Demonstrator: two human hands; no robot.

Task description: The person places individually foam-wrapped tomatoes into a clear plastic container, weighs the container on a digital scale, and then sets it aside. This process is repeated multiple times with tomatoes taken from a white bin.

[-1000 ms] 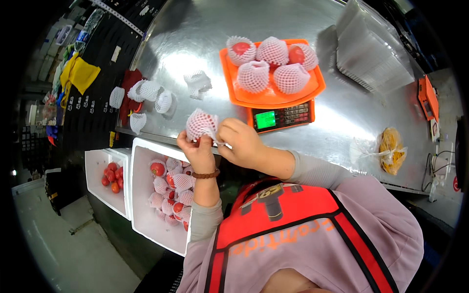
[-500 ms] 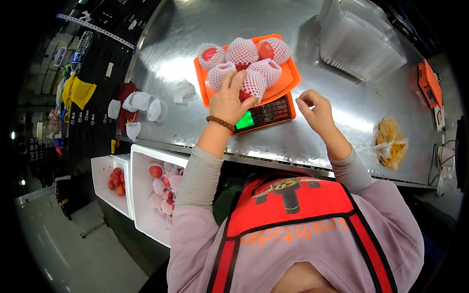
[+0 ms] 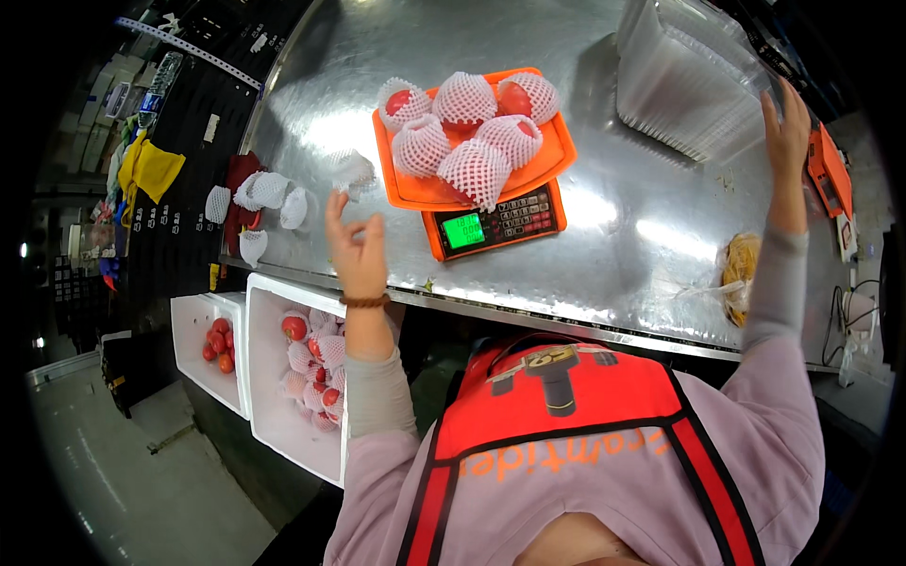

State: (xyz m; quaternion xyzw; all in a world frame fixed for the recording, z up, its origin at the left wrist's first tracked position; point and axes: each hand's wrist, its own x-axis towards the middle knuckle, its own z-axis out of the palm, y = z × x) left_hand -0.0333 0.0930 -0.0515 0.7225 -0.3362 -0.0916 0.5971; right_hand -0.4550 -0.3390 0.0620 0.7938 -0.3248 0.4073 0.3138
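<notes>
Several red, tomato-like fruits in white foam nets [image 3: 467, 99] lie in the orange pan [image 3: 557, 160] of a digital scale, whose lit panel [image 3: 462, 231] faces me. My left hand [image 3: 359, 250] is off the pan, over the table's near edge, index finger stretched and the others loosely bent, with nothing visible in it. Just beyond its fingertip lies a loose foam net [image 3: 351, 172]. At the right, my right hand [image 3: 787, 137] reaches out with fingers extended beside a stack of clear plastic boxes [image 3: 689, 85]. Whether it touches the stack I cannot tell.
White foam boxes stand below the table at the left: one holds netted fruits [image 3: 316, 363], the other bare red fruits [image 3: 219, 344]. Empty foam nets [image 3: 272, 191] lie at the table's left edge. A bag of yellow bands [image 3: 739, 274] and an orange device [image 3: 829, 170] are at the right.
My left hand has let go of the netted fruit in the pan and moved left. My right hand has swung from beside the scale far right to the clear boxes.
</notes>
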